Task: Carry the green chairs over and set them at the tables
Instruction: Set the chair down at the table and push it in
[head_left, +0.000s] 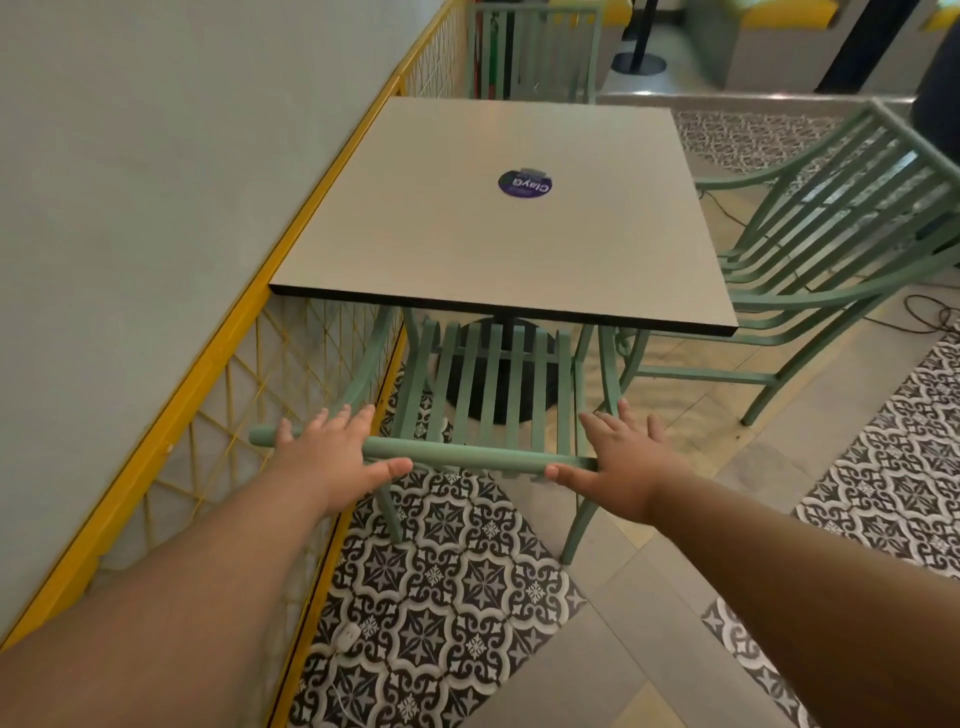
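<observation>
At the near edge of the table (498, 218) we log one green chair (488, 395), seat tucked under the tabletop, its top rail (457, 454) facing us. Our left hand (332, 457) lies over the rail with fingers spread and thumb beneath, loosely cupping rather than clamped; our right hand (628, 462) rests at the rail's right end, likewise open-fingered, thumb along the near side. Second green chair (831, 249): right side of the table, angled, apparently not pushed in. Third green chair (535, 52): far edge, standing against the table. Yellow railing (223, 353): just beside the table and the near chair on the left. Step in hand, as we judge it: the final seating of the near chair. Next move likely calls for letting go, or one small push to square it, keeping its left leg off the railing, then turning to the angled chair.
</observation>
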